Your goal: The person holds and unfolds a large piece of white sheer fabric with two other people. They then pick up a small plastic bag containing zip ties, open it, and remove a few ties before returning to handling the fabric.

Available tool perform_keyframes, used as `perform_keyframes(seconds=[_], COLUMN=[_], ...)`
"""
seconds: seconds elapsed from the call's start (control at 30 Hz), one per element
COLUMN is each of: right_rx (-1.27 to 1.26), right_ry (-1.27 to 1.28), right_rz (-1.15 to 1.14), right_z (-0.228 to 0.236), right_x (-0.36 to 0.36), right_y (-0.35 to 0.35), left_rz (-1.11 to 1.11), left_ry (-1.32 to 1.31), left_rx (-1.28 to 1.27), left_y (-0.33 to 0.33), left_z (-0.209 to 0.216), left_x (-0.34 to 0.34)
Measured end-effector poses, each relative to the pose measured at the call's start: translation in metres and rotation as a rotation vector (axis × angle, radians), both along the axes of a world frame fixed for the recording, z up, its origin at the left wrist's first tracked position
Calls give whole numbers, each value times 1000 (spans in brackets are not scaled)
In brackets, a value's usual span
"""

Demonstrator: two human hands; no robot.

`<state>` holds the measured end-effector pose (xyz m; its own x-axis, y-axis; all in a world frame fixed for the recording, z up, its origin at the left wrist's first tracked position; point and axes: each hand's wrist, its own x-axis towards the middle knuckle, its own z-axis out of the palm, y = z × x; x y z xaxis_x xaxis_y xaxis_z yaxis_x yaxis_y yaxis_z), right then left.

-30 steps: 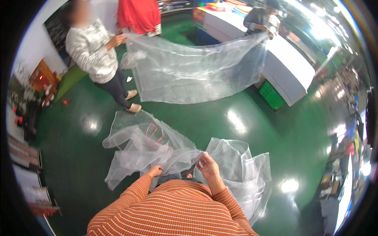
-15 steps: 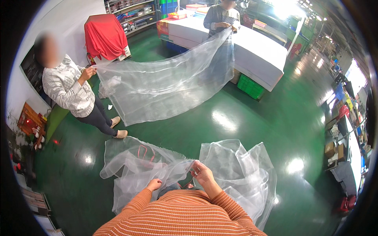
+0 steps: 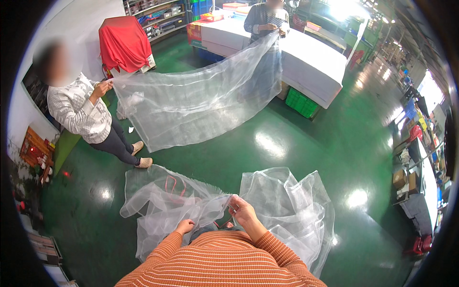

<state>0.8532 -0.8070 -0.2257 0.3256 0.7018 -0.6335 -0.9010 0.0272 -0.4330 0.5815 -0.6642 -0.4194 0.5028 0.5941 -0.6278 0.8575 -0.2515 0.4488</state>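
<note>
Sheer white mesh fabric [image 3: 165,210] spreads in folds in front of me on the left, with a thin pink-red cord [image 3: 175,185] lying across it. My right hand [image 3: 242,211] pinches the upper edge of this mesh between thumb and fingers. Lower and to the left, my left hand [image 3: 185,226] is closed, its fingers curled on the near edge of the same fabric. A second heap of white mesh [image 3: 282,205] lies on the floor to my right, apart from both hands.
Ahead, a person at left [image 3: 83,105] and a person at the far side [image 3: 265,24] stretch another mesh sheet [image 3: 201,100] between them. Behind are a white-covered table [image 3: 306,57], a green crate [image 3: 301,103] and a red-draped object [image 3: 124,43]. Cluttered benches [image 3: 425,177] line the right.
My right hand has shifted slightly left and down with the mesh edge in its fingers. My left hand stays almost in place. The two people still hold their sheet.
</note>
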Motion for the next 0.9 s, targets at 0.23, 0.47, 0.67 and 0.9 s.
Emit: perform_keyframes(seconds=[0.23,0.47,0.67,0.9], right_rx=[-22,-118,26,262], right_ry=[-15,-108,-212,-677], right_rz=[27,82,20,355], right_z=[2,19,15,66], right_x=[-1,13,53,114], right_y=[-1,-4,14,67], left_rz=[32,319,-58,-309], left_ry=[-38,-548,-850,-750], left_rx=[12,242,457,426], left_y=[-3,3,-4,37], left_z=[2,75,214,220], left_x=[-4,50,147,252])
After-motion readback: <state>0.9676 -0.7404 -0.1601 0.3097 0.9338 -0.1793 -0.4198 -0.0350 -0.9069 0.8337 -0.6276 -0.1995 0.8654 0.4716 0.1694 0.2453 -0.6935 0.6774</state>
